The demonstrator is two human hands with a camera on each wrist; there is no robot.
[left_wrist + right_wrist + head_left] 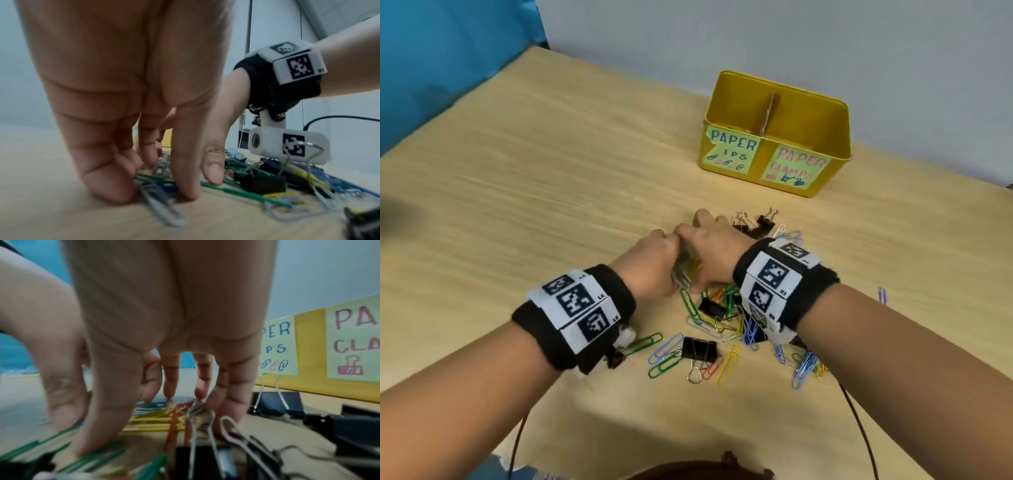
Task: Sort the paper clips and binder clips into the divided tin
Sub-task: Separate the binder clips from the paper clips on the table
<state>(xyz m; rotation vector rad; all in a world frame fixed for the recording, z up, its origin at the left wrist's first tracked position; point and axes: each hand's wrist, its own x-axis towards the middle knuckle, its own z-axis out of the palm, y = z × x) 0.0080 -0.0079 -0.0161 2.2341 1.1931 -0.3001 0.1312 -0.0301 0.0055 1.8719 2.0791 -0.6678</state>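
Observation:
A mixed pile of coloured paper clips (726,320) and black binder clips (699,347) lies in the middle of the wooden table (551,205). Both hands are down on its far left part, touching each other. My left hand (654,263) curls its fingers and thumb round a bunch of paper clips (162,185) on the table. My right hand (709,240) stands on straight fingers, tips on yellow and orange paper clips (162,418), thumb (96,426) pressed down beside green ones. The yellow tin (837,137) with its cardboard divider (768,113) stands behind the pile.
The tin's front labels read paper clips on the left and paper clamps on the right (310,353). More binder clips (765,221) lie between my right hand and the tin. One blue clip (882,294) lies apart at the right. Camera cables (859,428) trail toward me.

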